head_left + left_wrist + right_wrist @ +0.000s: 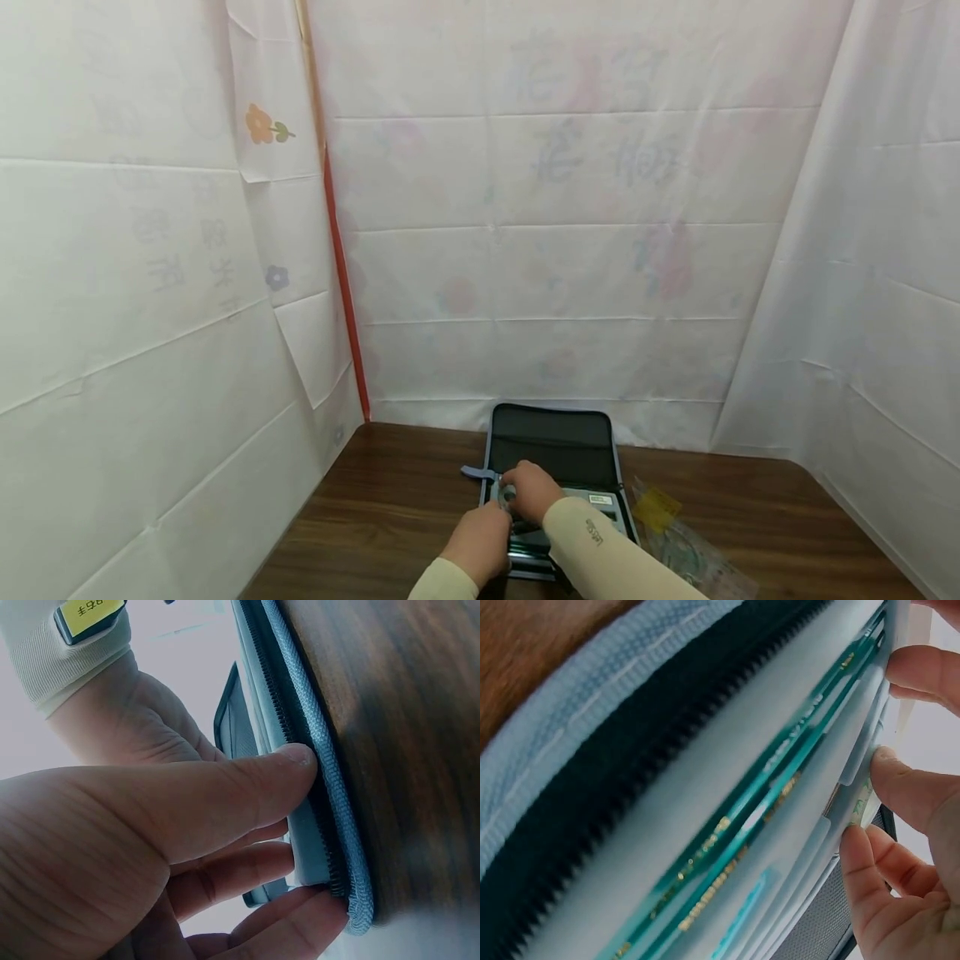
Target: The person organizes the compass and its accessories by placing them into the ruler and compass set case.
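An unzipped case (pixel 555 450) lies on the table, its dark mesh lid leaning back. My left hand (pixel 480 542) grips the case's left front edge; in the left wrist view its thumb (pixel 289 769) lies over the zipper (pixel 330 859), with fingers curled at the side. My right hand (pixel 534 492) reaches across the left part of the case. In the right wrist view the right hand (pixel 911 847) pinches a small pale piece with green print (pixel 860 804) between thumb and fingers. Teal sticks with gold lettering (pixel 720 859) lie in the pale tray (pixel 652 862).
A lilac strap (pixel 478 472) sticks out at the case's left side. Clear plastic packaging (pixel 697 554) with a yellow patch (pixel 657 508) lies right of the case on the brown wooden table (pixel 375 500). White sheets (pixel 555 358) hang behind and at both sides.
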`<state>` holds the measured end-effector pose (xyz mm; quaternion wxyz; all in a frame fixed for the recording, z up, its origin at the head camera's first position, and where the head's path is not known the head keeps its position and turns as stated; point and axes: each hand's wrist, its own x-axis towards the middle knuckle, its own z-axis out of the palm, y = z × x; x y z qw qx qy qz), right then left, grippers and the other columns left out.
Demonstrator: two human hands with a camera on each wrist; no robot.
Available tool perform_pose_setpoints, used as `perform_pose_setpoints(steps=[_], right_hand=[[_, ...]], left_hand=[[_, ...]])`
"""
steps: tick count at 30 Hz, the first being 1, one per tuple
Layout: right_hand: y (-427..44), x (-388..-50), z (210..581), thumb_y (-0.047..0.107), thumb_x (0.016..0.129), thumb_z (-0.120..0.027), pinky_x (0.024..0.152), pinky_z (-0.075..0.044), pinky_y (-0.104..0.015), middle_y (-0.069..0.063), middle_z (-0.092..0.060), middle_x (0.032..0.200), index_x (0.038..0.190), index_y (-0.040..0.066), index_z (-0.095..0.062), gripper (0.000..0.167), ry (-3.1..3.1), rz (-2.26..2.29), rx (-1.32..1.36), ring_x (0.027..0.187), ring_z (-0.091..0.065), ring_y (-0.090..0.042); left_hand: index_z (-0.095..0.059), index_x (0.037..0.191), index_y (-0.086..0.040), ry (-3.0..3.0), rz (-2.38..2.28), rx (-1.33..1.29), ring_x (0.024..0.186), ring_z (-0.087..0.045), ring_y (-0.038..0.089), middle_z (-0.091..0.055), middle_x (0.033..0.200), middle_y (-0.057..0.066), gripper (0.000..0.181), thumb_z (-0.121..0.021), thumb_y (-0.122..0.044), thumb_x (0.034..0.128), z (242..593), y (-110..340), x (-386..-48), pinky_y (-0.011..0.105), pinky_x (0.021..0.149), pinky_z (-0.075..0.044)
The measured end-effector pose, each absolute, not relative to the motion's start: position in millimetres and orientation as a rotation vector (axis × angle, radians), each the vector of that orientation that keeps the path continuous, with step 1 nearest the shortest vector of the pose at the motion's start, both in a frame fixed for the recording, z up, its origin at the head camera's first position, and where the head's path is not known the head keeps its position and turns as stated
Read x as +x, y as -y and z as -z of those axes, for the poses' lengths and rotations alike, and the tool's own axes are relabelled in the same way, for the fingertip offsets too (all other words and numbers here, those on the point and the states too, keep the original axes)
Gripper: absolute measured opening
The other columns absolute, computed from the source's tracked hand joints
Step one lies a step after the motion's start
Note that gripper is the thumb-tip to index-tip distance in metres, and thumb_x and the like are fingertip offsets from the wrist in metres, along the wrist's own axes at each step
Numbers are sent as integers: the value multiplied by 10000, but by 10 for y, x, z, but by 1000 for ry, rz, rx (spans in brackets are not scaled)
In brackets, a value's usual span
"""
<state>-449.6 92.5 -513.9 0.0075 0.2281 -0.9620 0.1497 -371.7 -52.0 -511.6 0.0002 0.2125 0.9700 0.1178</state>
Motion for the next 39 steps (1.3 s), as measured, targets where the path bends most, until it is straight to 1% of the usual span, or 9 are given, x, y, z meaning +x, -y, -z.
perform_pose_setpoints(steps=[13, 18, 21, 23, 25, 27, 31, 35, 39], right_hand=[[-986, -4437, 5113, 122, 882, -859, 800, -569, -335, -34, -645, 1042, 1205, 123, -797, 329, 3014, -451, 715, 878, -606, -132], [-1070, -4365, 5062, 115, 886, -851, 739, -550, -322, -54, -655, 1060, 1224, 91, -785, 345, 2997, -464, 737, 848, -602, -137], [-1131, -4321, 5036, 201, 891, -865, 761, -558, -377, -67, -642, 1135, 1279, 131, -766, 406, 3069, -478, 696, 911, -611, -196], [-1176, -4305, 5035, 293, 882, -881, 795, -565, -423, -62, -630, 1180, 1316, 179, -751, 467, 3131, -442, 655, 963, -609, -231], [-1222, -4290, 5037, 354, 878, -881, 820, -567, -467, -60, -613, 1215, 1344, 220, -738, 506, 3190, -417, 617, 1003, -595, -256], [-1253, -4272, 5049, 384, 880, -872, 833, -566, -490, -55, -606, 1214, 1345, 230, -740, 507, 3213, -414, 596, 1011, -587, -263], [-1249, -4219, 5103, 402, 919, -814, 859, -556, -499, -46, -595, 1218, 1341, 235, -745, 459, 3212, -411, 594, 1028, -564, -253], [-1177, -4183, 5153, 391, 959, -766, 880, -553, -495, -55, -596, 1250, 1341, 230, -739, 416, 3187, -354, 593, 1038, -562, -256], [-1106, -4143, 5126, 359, 975, -747, 937, -557, -535, -102, -600, 1295, 1347, 183, -730, 412, 3182, -369, 565, 1113, -613, -324]], left_hand=[[-721, 794, -153, -3075, -395, 743, 710, -599, 99, -625, 845, -13, 192, -909, -142, 757, 5142, 491, -3718, 332, 667, -565], [-711, 768, -157, -2951, -688, 722, 662, -561, 87, -622, 789, -56, 211, -921, -161, 743, 5127, 613, -3774, 324, 607, -502], [-775, 941, -124, -2841, -835, 617, 789, -608, 162, -659, 942, 5, 231, -924, -208, 786, 5119, 688, -3853, 385, 671, -528], [-779, 1140, -107, -2816, -848, 565, 962, -643, 273, -652, 1148, 103, 402, -933, -266, 804, 5116, 706, -3903, 470, 758, -567], [-714, 1338, -115, -2799, -836, 530, 1119, -617, 396, -570, 1325, 188, 621, -945, -336, 805, 5131, 697, -3955, 569, 832, -571], [-657, 1438, -124, -2784, -813, 505, 1229, -562, 493, -500, 1441, 247, 748, -943, -400, 804, 5150, 679, -3995, 642, 889, -554], [-661, 1427, -98, -2790, -764, 494, 1296, -522, 543, -472, 1500, 280, 768, -927, -467, 807, 5199, 654, -4033, 677, 948, -533], [-657, 1421, -77, -2812, -716, 494, 1331, -491, 584, -437, 1563, 303, 807, -930, -499, 790, 5202, 655, -4012, 696, 954, -527], [-636, 1459, -104, -2821, -636, 497, 1288, -506, 524, -454, 1542, 259, 884, -938, -548, 757, 5182, 670, -4016, 675, 951, -531]])
